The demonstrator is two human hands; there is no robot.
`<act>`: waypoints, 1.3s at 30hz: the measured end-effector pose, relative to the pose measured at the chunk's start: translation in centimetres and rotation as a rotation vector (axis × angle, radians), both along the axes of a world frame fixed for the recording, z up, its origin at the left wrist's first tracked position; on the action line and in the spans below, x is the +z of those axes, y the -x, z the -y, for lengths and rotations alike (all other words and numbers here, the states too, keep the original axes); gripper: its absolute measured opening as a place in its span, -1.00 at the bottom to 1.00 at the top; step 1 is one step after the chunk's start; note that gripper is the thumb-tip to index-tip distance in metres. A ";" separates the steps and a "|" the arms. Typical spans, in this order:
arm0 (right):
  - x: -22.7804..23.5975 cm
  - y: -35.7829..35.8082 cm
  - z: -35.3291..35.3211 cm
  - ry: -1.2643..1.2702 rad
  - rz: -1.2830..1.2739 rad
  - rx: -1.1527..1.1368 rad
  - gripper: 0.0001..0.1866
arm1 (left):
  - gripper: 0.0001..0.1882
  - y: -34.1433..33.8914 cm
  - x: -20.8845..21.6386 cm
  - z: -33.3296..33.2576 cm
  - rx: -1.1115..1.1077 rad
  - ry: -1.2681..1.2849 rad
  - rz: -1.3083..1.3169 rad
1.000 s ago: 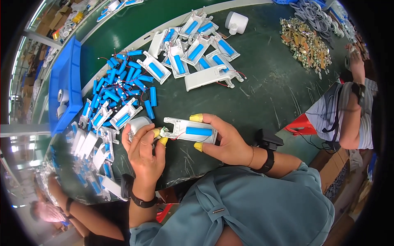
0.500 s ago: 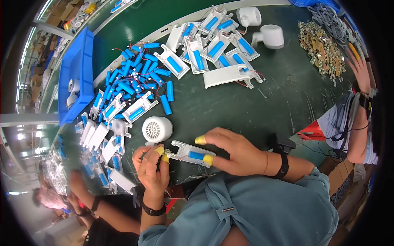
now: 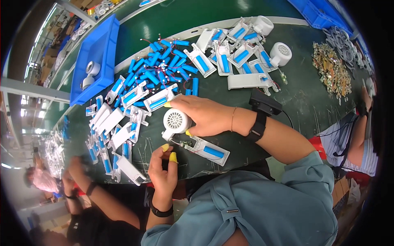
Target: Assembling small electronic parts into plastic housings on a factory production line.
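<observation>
A round white fan head (image 3: 175, 119) with a slotted grille stands on the green table, and my right hand (image 3: 209, 117) is closed around its far right side, thumb and forefinger in yellow finger covers. Just below it lies a small green circuit board (image 3: 186, 144), wired to the fan head's neck. Beside the board, an open white handle shell (image 3: 201, 146) holds a blue battery (image 3: 214, 152). My left hand (image 3: 162, 170) is raised near the table's front edge, its covered thumb and forefinger apart, with nothing seen between them.
Loose blue batteries (image 3: 152, 76) are heaped beyond my hands. White shells with batteries (image 3: 240, 55) lie behind and at left. A blue bin (image 3: 111, 61) stands far left. Small metal parts (image 3: 332, 69) are piled at far right. Co-workers' arms (image 3: 108, 205) show at both sides.
My right hand has left the handle shell and moved left onto the fan head. My left fingers have parted and drawn back from the circuit board. The whole view has shifted.
</observation>
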State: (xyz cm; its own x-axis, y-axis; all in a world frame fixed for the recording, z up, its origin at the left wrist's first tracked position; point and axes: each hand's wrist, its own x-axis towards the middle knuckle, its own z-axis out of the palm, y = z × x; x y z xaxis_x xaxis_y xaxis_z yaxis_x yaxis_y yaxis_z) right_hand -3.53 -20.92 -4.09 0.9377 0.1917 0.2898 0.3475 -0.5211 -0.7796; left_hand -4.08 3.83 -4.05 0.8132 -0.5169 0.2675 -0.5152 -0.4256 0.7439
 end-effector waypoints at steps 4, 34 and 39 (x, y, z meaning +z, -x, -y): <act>-0.2 -0.5 -0.3 0.034 0.017 0.021 -0.27 | -0.67 0.8 0.4 0.8 0.064 0.018 -0.254; -0.3 7.4 1.9 -0.507 -0.281 -0.220 -0.07 | -0.66 -3.2 4.1 5.9 -0.178 0.313 -0.876; 0.1 7.5 2.0 -0.452 -0.269 -0.285 -0.15 | -0.66 -3.3 3.9 5.7 -0.128 0.275 -0.833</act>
State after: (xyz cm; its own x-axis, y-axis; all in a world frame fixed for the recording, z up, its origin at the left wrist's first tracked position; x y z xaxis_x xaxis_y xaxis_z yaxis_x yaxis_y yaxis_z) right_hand -11.01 -22.93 -3.95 0.9859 -0.1650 0.0294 0.0026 -0.1605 -0.9870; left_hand -0.83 -1.90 -0.16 0.7395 -0.6222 -0.2569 0.2077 -0.1522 0.9663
